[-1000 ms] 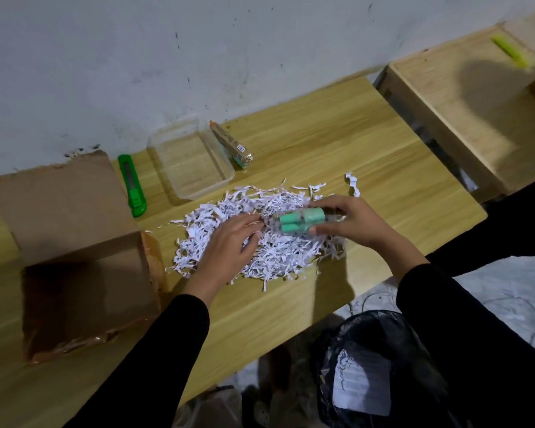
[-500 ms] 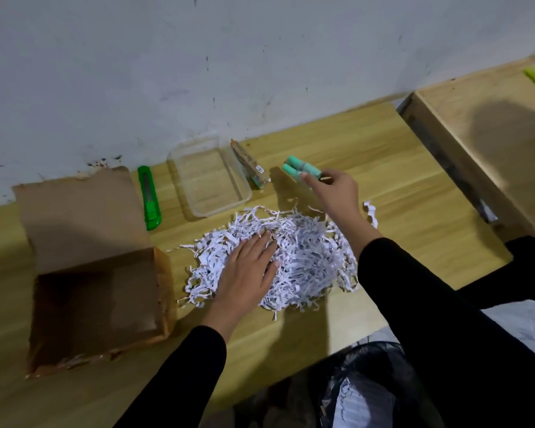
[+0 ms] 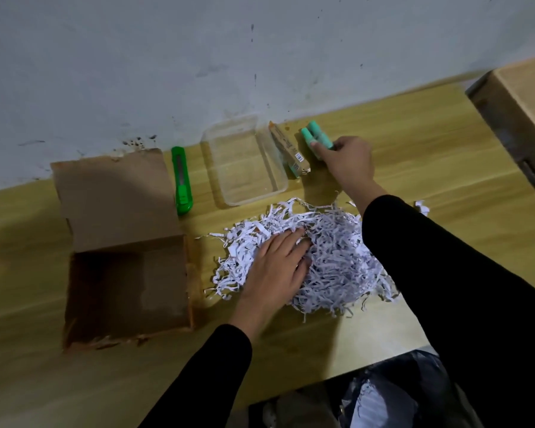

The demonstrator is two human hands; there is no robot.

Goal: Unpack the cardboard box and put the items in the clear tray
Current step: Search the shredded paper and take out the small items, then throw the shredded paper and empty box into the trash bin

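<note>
The open cardboard box lies at the left with its flap folded back and nothing visible inside. A clear tray stands near the wall, nothing in it. A small brown carton lies against the tray's right side. My right hand grips a pair of teal markers low over the table, just right of the carton. My left hand rests flat, fingers spread, on a pile of white shredded paper.
A green utility knife lies between the box flap and the tray. A second wooden table stands at the right, across a gap. A dark bag sits below the table's front edge.
My right hand lifted the teal markers out of the shredded paper and carried them back toward the wall, to the carton's right. My left hand went flat on the paper.
</note>
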